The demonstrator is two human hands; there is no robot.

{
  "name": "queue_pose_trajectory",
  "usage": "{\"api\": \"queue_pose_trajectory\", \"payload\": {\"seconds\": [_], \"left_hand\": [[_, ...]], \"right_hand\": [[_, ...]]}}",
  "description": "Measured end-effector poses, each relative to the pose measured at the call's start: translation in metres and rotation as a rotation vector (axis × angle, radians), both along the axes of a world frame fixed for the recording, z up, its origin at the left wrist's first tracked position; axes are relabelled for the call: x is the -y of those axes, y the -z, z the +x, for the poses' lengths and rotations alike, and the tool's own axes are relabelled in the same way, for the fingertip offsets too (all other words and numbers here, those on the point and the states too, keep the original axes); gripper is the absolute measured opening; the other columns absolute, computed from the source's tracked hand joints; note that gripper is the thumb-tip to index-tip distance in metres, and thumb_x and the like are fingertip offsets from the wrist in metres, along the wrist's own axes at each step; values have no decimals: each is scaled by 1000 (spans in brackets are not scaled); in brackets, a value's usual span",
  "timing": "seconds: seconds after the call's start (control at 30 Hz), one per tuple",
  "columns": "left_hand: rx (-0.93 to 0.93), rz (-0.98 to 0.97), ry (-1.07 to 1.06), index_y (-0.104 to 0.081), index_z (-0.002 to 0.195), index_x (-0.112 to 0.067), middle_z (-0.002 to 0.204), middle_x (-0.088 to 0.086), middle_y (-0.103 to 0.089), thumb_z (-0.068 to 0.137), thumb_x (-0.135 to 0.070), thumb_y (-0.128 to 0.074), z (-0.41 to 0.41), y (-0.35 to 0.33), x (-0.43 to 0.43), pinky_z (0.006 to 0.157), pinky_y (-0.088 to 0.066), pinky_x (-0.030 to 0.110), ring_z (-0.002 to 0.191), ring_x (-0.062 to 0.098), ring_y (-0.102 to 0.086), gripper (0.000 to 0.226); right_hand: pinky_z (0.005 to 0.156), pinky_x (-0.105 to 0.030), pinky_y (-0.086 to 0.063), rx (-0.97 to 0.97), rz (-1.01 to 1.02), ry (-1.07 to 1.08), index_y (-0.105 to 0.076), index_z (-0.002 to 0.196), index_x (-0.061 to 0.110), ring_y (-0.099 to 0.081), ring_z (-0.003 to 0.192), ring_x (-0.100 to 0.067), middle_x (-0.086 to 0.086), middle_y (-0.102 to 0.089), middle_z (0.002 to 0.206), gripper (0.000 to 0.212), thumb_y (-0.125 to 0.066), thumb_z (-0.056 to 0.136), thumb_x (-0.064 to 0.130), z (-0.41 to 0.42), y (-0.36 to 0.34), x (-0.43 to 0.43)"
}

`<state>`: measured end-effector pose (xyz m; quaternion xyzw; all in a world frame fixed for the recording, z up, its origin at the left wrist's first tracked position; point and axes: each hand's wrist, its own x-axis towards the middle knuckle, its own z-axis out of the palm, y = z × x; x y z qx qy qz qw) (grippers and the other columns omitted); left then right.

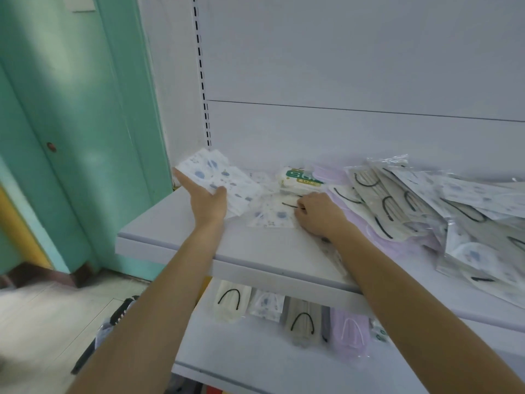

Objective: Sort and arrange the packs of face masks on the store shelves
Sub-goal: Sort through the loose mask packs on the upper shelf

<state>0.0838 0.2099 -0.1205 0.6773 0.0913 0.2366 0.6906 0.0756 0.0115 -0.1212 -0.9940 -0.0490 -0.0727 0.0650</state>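
My left hand (206, 201) holds a white mask pack with blue spots (218, 177), tilted up above the left end of the upper shelf (176, 231). My right hand (315, 214) presses fingers down on another blue-spotted pack (272, 216) lying flat on the shelf. Behind it lies a white pack with a green label (298, 177). A loose heap of packs (426, 206), grey, lilac and spotted, spreads over the shelf's right part. On the lower shelf (255, 354) stand a cream pack (230, 302), a spotted pack (267, 305), a grey pack (302, 319) and a lilac pack (350, 328) in a row.
The white back panel (341, 66) rises behind the shelves with a slotted upright (201, 81) at its left. A green door and wall (71, 123) stand to the left, above pale floor (42, 322). Dark objects (113, 322) lie on the floor by the shelf's corner.
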Motion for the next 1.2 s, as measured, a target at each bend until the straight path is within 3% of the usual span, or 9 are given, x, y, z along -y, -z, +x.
{"api": "queue_pose_trajectory", "payload": {"seconds": [0.1,0.27,0.4,0.53,0.67,0.8,0.9,1.03,1.2], "left_hand": [[-105,43,74,-1,151,-21,139,7,-43,86,3,-49,12,1,-33,99,-43,37,122,26,-49,84],[-106,79,438,-22,143,-22,119,-4,-55,87,9,-53,0,4,-57,68,-52,26,116,24,-55,71],[-51,84,497,18,143,-45,154,-2,-24,87,7,-56,3,9,-61,84,-53,33,130,22,-44,106],[-71,164,358,-19,147,-32,146,-1,-34,89,0,-52,3,10,-60,95,-48,38,123,21,-48,74],[-106,203,251,-37,141,-16,135,0,-36,90,-2,-48,0,8,-58,93,-43,30,115,18,-46,53],[-93,226,281,-46,132,-17,127,-5,-38,95,-14,-45,-2,3,-56,92,-36,27,116,14,-43,37],[-122,27,395,-57,101,-21,106,-3,-60,99,-37,-37,-4,-6,-55,90,-43,33,106,19,-57,26],[-105,140,398,-51,128,-16,118,-8,-53,93,-30,-53,-3,-1,-57,100,-41,35,118,17,-51,38],[-41,258,378,-47,104,-28,99,-12,-54,88,2,-49,-5,3,-58,94,-50,41,100,17,-57,33]], "right_hand": [[89,-32,-41,104,122,-18,-60,107,8,-51,113,-27,-9,-56,120,28,-41,95,24,0,-3,3],[111,-35,-21,-41,102,-272,-50,134,27,-30,135,-22,2,-41,143,56,-51,87,56,-7,-5,-14],[114,-39,-18,-17,124,-291,-58,126,33,-24,135,-20,3,-40,143,48,-53,85,58,-5,-2,-18],[96,-32,-36,156,187,-415,-73,102,18,-48,108,-20,-3,-63,111,31,-58,89,42,1,3,-18],[64,-27,-32,264,724,-231,-54,67,8,-39,58,-3,1,-47,65,33,-52,95,24,-1,-18,-20],[73,-20,-41,348,1281,-224,-64,80,28,-51,78,-6,1,-58,84,21,-51,96,28,-4,-49,-23],[75,-13,-40,253,966,-350,-63,94,30,-53,80,9,12,-60,91,12,-51,96,27,-10,-50,-41],[91,-18,-36,-171,284,-500,-61,122,27,-52,110,-3,11,-57,124,31,-48,96,37,-3,-28,-65],[83,-24,-41,66,491,-296,-63,114,13,-58,102,-18,-4,-63,117,26,-51,95,25,31,-28,-74]]}}
